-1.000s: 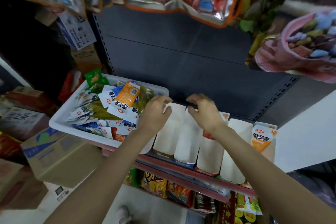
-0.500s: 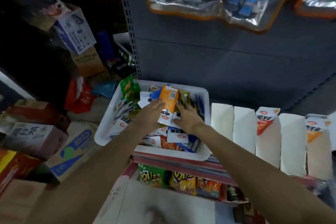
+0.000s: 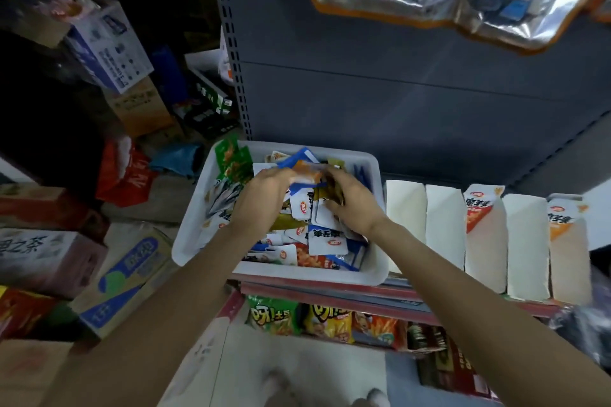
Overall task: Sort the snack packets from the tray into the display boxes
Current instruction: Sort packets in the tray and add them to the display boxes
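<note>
Packets (image 3: 325,238): light, thin, slick foil; pinch by an edge seam.
Tray (image 3: 188,235): piled loosely.
Left hand (image 3: 261,200): fingers curled round an orange packet (image 3: 305,170) at 12 o'clock.
Right hand (image 3: 352,200): gripping dark packets (image 3: 332,190).
Display boxes (image 3: 443,225): at 3 o'clock on the shelf.

A red-edged shelf (image 3: 330,287) carries a white tray (image 3: 373,271) beside five white display boxes (image 3: 405,208).

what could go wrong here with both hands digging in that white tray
1. The white plastic tray juts past the red shelf edge; pressing down might tip it.
2. Left hand and right hand pull at the blurred orange packet together; loose neighbours could spill out.
3. The green packet already leans over the rim and may drop.
</note>
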